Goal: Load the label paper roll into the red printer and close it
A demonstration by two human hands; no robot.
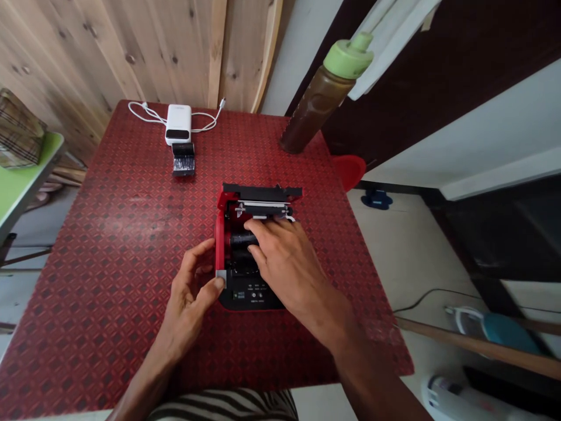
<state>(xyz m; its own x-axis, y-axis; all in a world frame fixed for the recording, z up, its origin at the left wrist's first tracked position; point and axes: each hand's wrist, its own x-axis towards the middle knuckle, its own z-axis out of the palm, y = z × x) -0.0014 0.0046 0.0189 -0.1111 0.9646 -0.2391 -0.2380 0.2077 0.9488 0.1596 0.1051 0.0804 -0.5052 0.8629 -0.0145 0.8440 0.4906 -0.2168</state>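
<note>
A red-and-black label printer (220,242) sits on the table with its lid (263,192) raised. Inside its bay lies a black roll (242,240), partly covered by my right hand. My left hand (188,292) grips the printer's left side, the thumb on the grey front corner and the fingers against the red wall. From the right, my right hand (287,257) reaches into the bay, with index finger and thumb closed about the roll; the other fingertips are hidden beneath the raised mechanism. A small control panel (254,294) shows at the printer's front.
Beyond the printer, a white power bank (178,120) with a white cable lies on the red patterned table (131,234). A black ribbon-like roll (183,159) is beside it. A brown bottle with a green cap (319,93) stands at the back right edge.
</note>
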